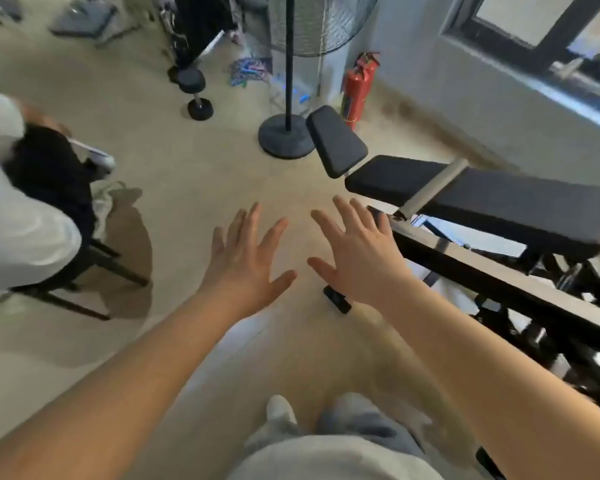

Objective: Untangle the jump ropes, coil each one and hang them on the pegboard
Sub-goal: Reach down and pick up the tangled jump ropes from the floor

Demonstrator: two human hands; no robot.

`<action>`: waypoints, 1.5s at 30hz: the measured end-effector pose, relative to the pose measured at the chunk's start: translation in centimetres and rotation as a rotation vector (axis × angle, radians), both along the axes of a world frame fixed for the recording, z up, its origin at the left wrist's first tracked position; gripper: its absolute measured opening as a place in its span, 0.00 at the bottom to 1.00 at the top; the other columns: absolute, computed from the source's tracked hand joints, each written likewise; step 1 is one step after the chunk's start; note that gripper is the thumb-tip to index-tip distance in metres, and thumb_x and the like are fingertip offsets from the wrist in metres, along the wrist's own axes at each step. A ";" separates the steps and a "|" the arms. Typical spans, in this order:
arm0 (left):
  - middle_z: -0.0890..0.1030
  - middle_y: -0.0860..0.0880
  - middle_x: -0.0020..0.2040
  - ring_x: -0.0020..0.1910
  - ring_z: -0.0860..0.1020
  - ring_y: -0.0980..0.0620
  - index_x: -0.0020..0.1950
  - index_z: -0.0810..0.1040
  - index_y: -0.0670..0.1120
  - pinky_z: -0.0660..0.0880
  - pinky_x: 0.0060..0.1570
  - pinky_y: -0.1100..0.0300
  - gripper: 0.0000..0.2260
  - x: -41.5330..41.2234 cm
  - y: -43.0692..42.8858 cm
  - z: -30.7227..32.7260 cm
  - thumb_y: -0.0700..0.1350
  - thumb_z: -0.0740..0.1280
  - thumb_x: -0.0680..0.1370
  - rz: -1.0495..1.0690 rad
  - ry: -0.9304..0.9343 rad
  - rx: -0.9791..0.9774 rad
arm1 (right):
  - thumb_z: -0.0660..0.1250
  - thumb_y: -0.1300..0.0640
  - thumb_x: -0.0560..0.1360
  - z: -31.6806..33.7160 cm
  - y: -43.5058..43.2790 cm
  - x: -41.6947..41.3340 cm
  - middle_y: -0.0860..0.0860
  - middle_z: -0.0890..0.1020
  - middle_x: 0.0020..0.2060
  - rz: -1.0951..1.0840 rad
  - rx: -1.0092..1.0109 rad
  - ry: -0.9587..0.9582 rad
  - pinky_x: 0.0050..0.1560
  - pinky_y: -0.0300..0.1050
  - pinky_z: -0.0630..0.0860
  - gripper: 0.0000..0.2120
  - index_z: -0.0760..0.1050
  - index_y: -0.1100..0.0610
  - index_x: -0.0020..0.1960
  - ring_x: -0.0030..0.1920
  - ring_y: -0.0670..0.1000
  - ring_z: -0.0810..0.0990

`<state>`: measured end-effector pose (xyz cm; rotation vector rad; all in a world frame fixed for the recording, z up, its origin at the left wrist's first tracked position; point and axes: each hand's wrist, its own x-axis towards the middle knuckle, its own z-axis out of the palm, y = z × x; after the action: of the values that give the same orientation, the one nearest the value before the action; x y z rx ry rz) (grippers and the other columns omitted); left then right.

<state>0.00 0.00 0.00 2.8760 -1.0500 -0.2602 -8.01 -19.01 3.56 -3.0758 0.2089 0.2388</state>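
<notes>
Above smooth floor (194,174) | left hand (246,261), right hand (357,258): grip spread, empty | tangled ropes (248,71) far

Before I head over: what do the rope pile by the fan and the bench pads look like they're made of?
Rope pile: blurred; multicoloured strands, blue, green and pink, perhaps plastic cord or beaded rope, can't tell which. Bench pads: matte black padded covering, probably vinyl or faux leather, with rounded, cushioned edges. Both the left hand and right hand are open and empty.

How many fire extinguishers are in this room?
2, it seems. Both red extinguishers stand together on the floor by the far wall, right of the fan: one in front, one mostly hidden behind it. Others may sit out of view.
</notes>
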 end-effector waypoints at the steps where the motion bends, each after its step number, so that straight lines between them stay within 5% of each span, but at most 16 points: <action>1: 0.40 0.43 0.81 0.80 0.44 0.38 0.80 0.43 0.56 0.52 0.74 0.34 0.38 0.5 0.8 -0.3 0.71 0.54 0.77 0.025 0.010 0.033 | 0.59 0.33 0.78 -0.4 0.6 1.1 0.55 0.50 0.81 0.027 0.010 0.012 0.74 0.72 0.54 0.37 0.48 0.43 0.80 0.80 0.63 0.49; 10: 0.39 0.43 0.81 0.80 0.41 0.40 0.80 0.42 0.56 0.46 0.73 0.33 0.39 10.4 5.2 -3.7 0.72 0.53 0.76 0.184 0.064 0.071 | 0.59 0.32 0.77 -4.7 2.8 14.9 0.54 0.50 0.80 0.194 0.038 0.041 0.74 0.73 0.52 0.37 0.48 0.43 0.79 0.80 0.63 0.49; 27: 0.43 0.45 0.82 0.80 0.43 0.42 0.81 0.46 0.57 0.46 0.75 0.35 0.37 42.1 3.3 -2.7 0.70 0.53 0.77 0.481 0.103 0.055 | 0.58 0.34 0.77 -5.5 1.3 52.3 0.56 0.51 0.79 0.488 0.043 0.101 0.73 0.70 0.55 0.36 0.51 0.46 0.79 0.79 0.62 0.50; 45: 0.49 0.45 0.81 0.80 0.48 0.44 0.80 0.45 0.58 0.49 0.75 0.37 0.37 81.8 13.7 -4.4 0.70 0.54 0.77 0.363 0.196 -0.004 | 0.58 0.36 0.78 -6.4 12.4 89.8 0.55 0.52 0.79 0.357 0.099 0.132 0.73 0.67 0.57 0.33 0.53 0.46 0.78 0.78 0.60 0.51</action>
<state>81.76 13.68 -4.44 2.8914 -0.4846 -0.4978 81.76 -6.57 -2.84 -2.9783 -0.3405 0.4512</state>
